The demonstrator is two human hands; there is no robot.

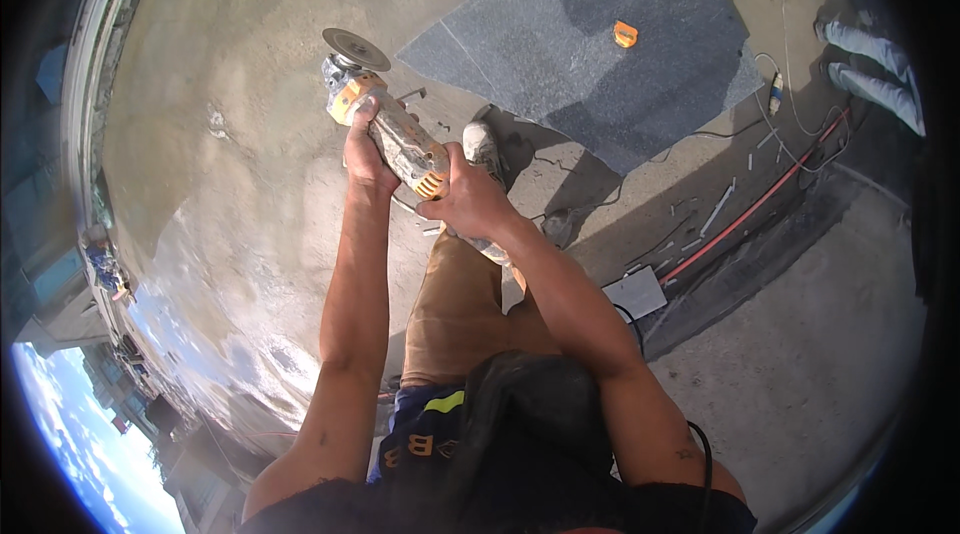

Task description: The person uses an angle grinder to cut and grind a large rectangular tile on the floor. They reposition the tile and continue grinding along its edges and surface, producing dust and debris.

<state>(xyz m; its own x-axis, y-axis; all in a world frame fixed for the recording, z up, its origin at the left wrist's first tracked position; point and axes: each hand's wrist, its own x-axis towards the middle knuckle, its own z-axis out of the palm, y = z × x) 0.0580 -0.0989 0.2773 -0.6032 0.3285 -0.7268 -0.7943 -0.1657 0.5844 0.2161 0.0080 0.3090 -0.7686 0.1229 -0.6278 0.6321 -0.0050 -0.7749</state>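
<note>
Off the left corner of the dark stone slab (510, 59), an angle grinder (405, 144) is held up in both hands, its cutting disc (357, 47) foremost. The left hand (366, 154) has its fingers wrapped round the casing just behind the head; the right hand (474, 198) grips the rear end, some of its fingers hidden. The spread grip presumably shares the weight and resists twisting; pointing the disc outward likely keeps it clear of the forearms and the shoe (482, 142). A small orange case (625, 34) lies on the slab, inboard of its right edge, probably for easy sighting. Whether the disc is spinning cannot be determined.
</note>
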